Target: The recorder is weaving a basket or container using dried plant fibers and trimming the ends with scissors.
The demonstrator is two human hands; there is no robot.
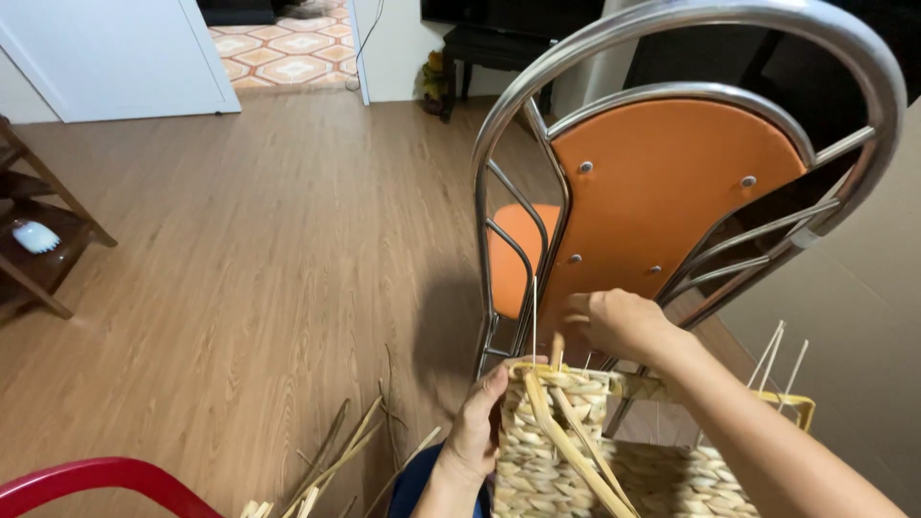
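Now left hand (pixel 475 427) grip clasps woven basket (pixel 556 432) corner; right hand (pixel 619 323) grip above rim, pinching straw strand (pixel 556 350).

Pale woven straw basket (pixel 576 451) cut off at near edge; right hand's (pixel 619 321) fingertips hidden, grip unclear.

Two bare hands, two bare forearms, no sleeves in view. Left hand (pixel 477 427): no ring or watch visible, short nails on the fingers (pixel 501 376). Right hand (pixel 619 321): no jewellery seen, wrist behind the fingers uncovered. Dark blue garment (pixel 419 482) shows below the left wrist, likely trousers.
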